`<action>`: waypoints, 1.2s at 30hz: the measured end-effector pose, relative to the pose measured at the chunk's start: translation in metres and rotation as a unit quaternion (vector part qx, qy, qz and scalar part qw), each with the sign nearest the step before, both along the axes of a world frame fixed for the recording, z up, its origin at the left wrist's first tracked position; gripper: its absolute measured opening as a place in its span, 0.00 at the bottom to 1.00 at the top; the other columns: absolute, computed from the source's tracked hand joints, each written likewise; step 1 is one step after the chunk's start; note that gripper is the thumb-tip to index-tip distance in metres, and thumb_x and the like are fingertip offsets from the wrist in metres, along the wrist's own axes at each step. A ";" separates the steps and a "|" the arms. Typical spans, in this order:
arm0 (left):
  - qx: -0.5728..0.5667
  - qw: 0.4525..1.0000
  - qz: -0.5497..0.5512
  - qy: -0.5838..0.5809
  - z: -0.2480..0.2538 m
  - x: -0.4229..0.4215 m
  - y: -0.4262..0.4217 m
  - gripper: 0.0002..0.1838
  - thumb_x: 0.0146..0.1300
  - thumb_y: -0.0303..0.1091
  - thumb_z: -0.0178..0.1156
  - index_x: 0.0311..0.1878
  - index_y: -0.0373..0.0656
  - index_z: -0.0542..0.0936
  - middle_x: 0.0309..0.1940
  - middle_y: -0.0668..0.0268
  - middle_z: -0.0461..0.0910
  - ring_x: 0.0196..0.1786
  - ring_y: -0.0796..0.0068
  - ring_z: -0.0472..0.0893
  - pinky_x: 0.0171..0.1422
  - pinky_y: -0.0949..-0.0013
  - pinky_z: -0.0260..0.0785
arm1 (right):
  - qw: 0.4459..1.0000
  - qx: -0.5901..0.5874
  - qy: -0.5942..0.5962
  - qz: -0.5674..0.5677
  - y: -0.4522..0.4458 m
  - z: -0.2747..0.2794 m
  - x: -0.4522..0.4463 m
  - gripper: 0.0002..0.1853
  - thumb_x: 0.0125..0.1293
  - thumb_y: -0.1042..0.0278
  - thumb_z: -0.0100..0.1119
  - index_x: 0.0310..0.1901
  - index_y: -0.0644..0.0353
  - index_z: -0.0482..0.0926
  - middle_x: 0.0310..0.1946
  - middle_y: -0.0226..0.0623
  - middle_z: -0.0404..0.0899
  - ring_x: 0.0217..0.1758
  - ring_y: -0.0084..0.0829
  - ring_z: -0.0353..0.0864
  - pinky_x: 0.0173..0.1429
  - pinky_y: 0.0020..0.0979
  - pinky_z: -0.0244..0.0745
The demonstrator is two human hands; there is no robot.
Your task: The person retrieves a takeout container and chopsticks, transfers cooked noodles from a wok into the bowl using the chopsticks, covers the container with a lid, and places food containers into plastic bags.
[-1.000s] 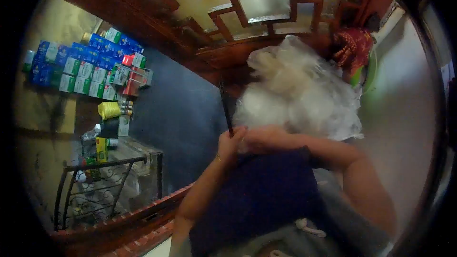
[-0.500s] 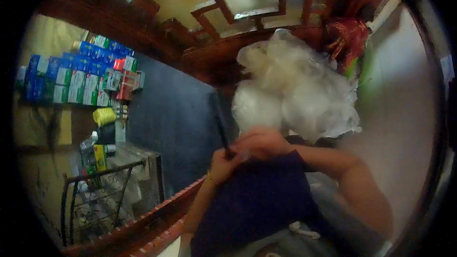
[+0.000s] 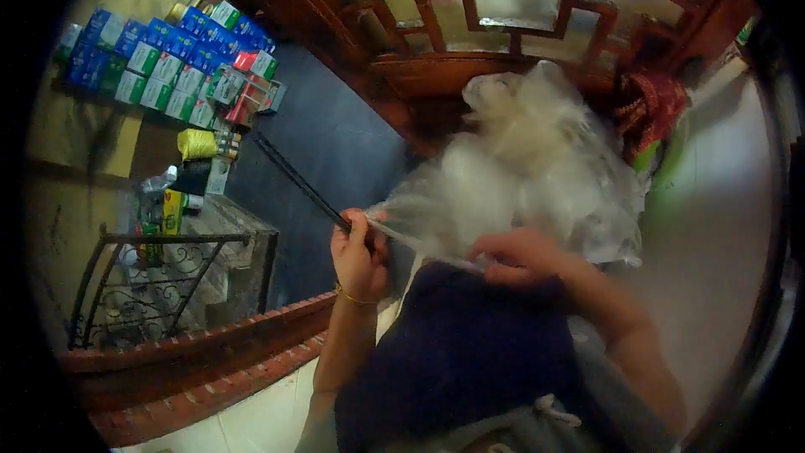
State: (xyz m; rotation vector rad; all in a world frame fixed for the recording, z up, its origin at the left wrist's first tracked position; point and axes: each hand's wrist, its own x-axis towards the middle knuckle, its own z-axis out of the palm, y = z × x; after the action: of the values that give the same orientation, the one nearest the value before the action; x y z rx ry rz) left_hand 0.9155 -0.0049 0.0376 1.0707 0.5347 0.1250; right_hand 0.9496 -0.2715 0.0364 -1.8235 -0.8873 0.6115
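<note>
Clear plastic (image 3: 419, 222) now stretches between my left hand (image 3: 356, 262), which has moved away pinching it and black sticks (image 3: 303, 184), and right hand (image 3: 528, 258), pinching its edge.

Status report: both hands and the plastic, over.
Left hand grips thin black sticks, clear plastic film. Right hand at film's near edge, grip blurred. Film stretched between; no obstruction visible.

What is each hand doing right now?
Left hand: closed on thin dark rods and a bit of clear plastic.
Right hand: fingers bent at the plastic's edge; blur hides how firm the grip is.
</note>
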 end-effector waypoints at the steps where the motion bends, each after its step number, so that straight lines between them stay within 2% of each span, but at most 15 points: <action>1: 0.008 1.000 0.017 0.004 0.003 0.002 -0.005 0.07 0.67 0.38 0.53 0.35 0.49 0.69 0.25 0.72 0.72 0.19 0.84 0.65 0.18 0.78 0.55 | 0.989 -0.045 0.129 0.063 0.001 0.010 0.001 0.17 0.61 0.53 0.55 0.43 0.58 0.79 0.38 0.41 0.81 0.40 0.44 0.79 0.48 0.40 0.72; 5: -0.002 0.999 0.034 0.006 -0.001 0.004 -0.016 0.06 0.68 0.39 0.51 0.37 0.50 0.68 0.27 0.71 0.73 0.23 0.83 0.67 0.20 0.78 0.57 | 0.984 -0.126 0.120 0.044 0.008 -0.030 0.010 0.24 0.63 0.47 0.53 0.51 0.59 0.74 0.38 0.49 0.79 0.42 0.46 0.79 0.48 0.41 0.72; 7: 0.023 0.999 0.043 -0.023 -0.003 0.001 -0.021 0.06 0.68 0.39 0.50 0.37 0.49 0.68 0.28 0.69 0.74 0.23 0.83 0.67 0.20 0.79 0.57 | 0.981 -0.157 0.078 -0.080 0.007 -0.002 0.015 0.25 0.63 0.47 0.53 0.53 0.58 0.72 0.39 0.50 0.79 0.43 0.46 0.79 0.49 0.40 0.72; 10: 0.024 0.997 0.071 -0.022 0.000 -0.001 -0.031 0.06 0.68 0.39 0.50 0.37 0.49 0.68 0.27 0.69 0.74 0.23 0.82 0.67 0.21 0.78 0.58 | 0.982 -0.175 0.009 -0.065 -0.010 0.026 0.026 0.26 0.62 0.49 0.55 0.55 0.58 0.70 0.39 0.49 0.78 0.41 0.45 0.78 0.49 0.39 0.72; 12: 0.001 0.997 0.079 -0.014 0.001 0.001 -0.035 0.06 0.68 0.39 0.50 0.37 0.49 0.68 0.27 0.69 0.74 0.24 0.82 0.68 0.22 0.78 0.59 | 0.915 -0.135 -0.357 -0.134 -0.009 0.044 0.031 0.22 0.61 0.52 0.55 0.51 0.59 0.72 0.38 0.47 0.78 0.38 0.43 0.78 0.46 0.37 0.72; 14: -0.033 0.997 0.063 -0.005 -0.005 0.002 -0.037 0.06 0.68 0.39 0.50 0.37 0.48 0.68 0.26 0.70 0.73 0.24 0.82 0.69 0.22 0.78 0.60 | 0.892 0.007 -0.423 -0.159 0.002 0.050 0.035 0.19 0.60 0.55 0.55 0.47 0.60 0.74 0.36 0.45 0.78 0.35 0.42 0.77 0.43 0.36 0.71; 16: -0.045 0.998 0.041 -0.003 -0.003 0.001 -0.047 0.08 0.69 0.40 0.49 0.36 0.48 0.67 0.25 0.70 0.71 0.23 0.81 0.69 0.21 0.77 0.60 | 0.939 0.237 -0.203 -0.144 0.029 0.041 0.047 0.15 0.59 0.59 0.55 0.42 0.61 0.76 0.33 0.43 0.78 0.32 0.41 0.76 0.40 0.36 0.71; 18: -0.017 1.000 0.023 0.000 -0.005 0.000 -0.051 0.08 0.69 0.40 0.48 0.35 0.48 0.66 0.24 0.70 0.70 0.21 0.80 0.69 0.19 0.76 0.59 | 0.976 0.186 0.046 -0.100 0.054 0.023 0.059 0.13 0.60 0.61 0.52 0.35 0.64 0.76 0.30 0.42 0.78 0.31 0.41 0.76 0.40 0.36 0.69; 22: 0.035 0.999 0.015 -0.013 -0.010 -0.002 -0.045 0.09 0.69 0.40 0.48 0.35 0.49 0.65 0.23 0.71 0.69 0.17 0.82 0.65 0.18 0.77 0.56 | 0.963 -0.236 -0.062 0.114 0.071 -0.074 0.066 0.16 0.61 0.56 0.50 0.40 0.60 0.77 0.33 0.44 0.80 0.38 0.39 0.78 0.47 0.38 0.70; 25: -0.005 1.000 0.014 0.001 -0.004 -0.008 -0.046 0.08 0.69 0.40 0.48 0.35 0.49 0.65 0.22 0.72 0.67 0.16 0.83 0.63 0.17 0.78 0.54 | 0.925 -0.367 -0.040 0.094 0.071 -0.101 0.052 0.20 0.55 0.59 0.54 0.50 0.55 0.77 0.49 0.49 0.76 0.52 0.46 0.75 0.56 0.46 0.67; 27: -0.016 1.000 0.003 0.008 -0.004 -0.011 -0.046 0.08 0.69 0.40 0.48 0.35 0.49 0.65 0.22 0.72 0.65 0.16 0.83 0.62 0.17 0.78 0.54 | 0.881 -0.333 -0.327 -0.085 0.056 -0.107 0.059 0.22 0.53 0.58 0.57 0.51 0.53 0.76 0.51 0.49 0.75 0.53 0.48 0.74 0.57 0.47 0.65; 29: -0.005 1.000 -0.007 -0.001 -0.011 -0.014 -0.040 0.08 0.69 0.40 0.48 0.35 0.50 0.65 0.21 0.73 0.64 0.15 0.83 0.62 0.17 0.77 0.54 | 0.815 -0.252 -0.472 -0.222 0.055 -0.089 0.075 0.24 0.51 0.57 0.60 0.52 0.51 0.76 0.53 0.49 0.74 0.54 0.49 0.72 0.58 0.47 0.64; 31: 0.012 1.000 0.004 -0.006 -0.013 -0.015 -0.035 0.08 0.69 0.40 0.48 0.34 0.49 0.65 0.21 0.72 0.65 0.15 0.83 0.61 0.17 0.77 0.54 | 0.797 -0.157 -0.484 -0.325 0.062 -0.054 0.086 0.24 0.49 0.57 0.62 0.51 0.50 0.76 0.53 0.47 0.73 0.54 0.49 0.72 0.57 0.47 0.64; 34: 0.019 1.000 0.022 -0.008 -0.017 -0.015 -0.031 0.08 0.69 0.40 0.48 0.34 0.49 0.65 0.21 0.72 0.66 0.15 0.83 0.61 0.16 0.77 0.54 | 0.887 -0.086 -0.360 -0.278 0.072 -0.062 0.079 0.21 0.50 0.58 0.62 0.47 0.51 0.76 0.54 0.45 0.71 0.55 0.46 0.70 0.56 0.48 0.63; 36: 0.016 0.999 0.034 0.000 -0.016 -0.014 -0.031 0.08 0.69 0.40 0.48 0.35 0.49 0.66 0.21 0.72 0.67 0.14 0.83 0.61 0.15 0.77 0.54 | 0.948 -0.198 -0.218 -0.119 0.091 -0.064 0.077 0.21 0.50 0.56 0.62 0.47 0.52 0.76 0.52 0.45 0.71 0.54 0.45 0.70 0.57 0.46 0.64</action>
State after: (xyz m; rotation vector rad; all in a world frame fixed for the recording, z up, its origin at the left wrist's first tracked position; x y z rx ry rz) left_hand 0.9014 -0.0364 0.0214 1.0831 0.5710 0.1943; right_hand 1.0266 -0.1810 -0.0279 -2.4489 -0.8474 0.2392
